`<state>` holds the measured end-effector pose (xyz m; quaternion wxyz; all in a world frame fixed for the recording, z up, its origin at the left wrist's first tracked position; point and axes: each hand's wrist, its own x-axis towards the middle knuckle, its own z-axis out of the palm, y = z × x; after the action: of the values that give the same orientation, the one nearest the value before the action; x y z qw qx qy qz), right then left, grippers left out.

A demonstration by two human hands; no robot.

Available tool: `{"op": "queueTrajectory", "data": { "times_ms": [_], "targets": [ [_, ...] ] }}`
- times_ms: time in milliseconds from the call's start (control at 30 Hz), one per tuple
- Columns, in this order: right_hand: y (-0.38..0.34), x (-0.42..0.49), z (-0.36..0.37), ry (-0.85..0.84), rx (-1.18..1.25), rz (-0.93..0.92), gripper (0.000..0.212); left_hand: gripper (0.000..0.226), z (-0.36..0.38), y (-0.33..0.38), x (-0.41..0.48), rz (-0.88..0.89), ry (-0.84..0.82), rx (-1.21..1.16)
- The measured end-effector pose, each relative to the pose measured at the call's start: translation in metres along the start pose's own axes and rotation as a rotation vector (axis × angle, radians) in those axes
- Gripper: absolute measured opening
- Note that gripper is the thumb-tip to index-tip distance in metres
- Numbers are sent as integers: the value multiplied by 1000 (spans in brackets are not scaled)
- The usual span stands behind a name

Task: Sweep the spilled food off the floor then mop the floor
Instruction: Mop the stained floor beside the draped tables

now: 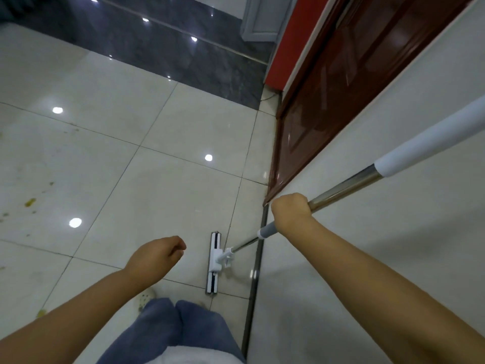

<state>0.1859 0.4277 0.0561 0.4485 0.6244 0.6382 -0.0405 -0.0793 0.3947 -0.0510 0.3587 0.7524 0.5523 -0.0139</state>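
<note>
Head view: right fingers (299, 200) wrapped round mop handle (346, 184); left fingers (175, 246) loosely curled, empty.

A dark wooden door (328, 106), set in a white wall (367, 222), is seen beyond the right hand (290, 208), a red panel (291, 48) farther off. Blue trousers (170, 329) are seen below the left hand (154, 256).

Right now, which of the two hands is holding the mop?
The right hand: its fingers grip the mop handle on the metal part. The left hand hangs loosely curled over the tiled floor and holds nothing.
</note>
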Motion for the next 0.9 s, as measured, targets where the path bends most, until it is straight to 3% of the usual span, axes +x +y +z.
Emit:
{"op": "queueTrajectory", "data": {
  "times_ms": [267, 633, 900],
  "targets": [
    [-63, 31, -54, 37, 83, -24, 21, 20, -27, -52, 14, -54, -1, -66],
    [-229, 122, -167, 51, 336, -167, 21, 24, -99, -189, 10, -274, 122, -188],
    [-302, 169, -212, -169, 484, -279, 21, 28, -105, -246, 24, -479, 174, -265]
  ]
}}
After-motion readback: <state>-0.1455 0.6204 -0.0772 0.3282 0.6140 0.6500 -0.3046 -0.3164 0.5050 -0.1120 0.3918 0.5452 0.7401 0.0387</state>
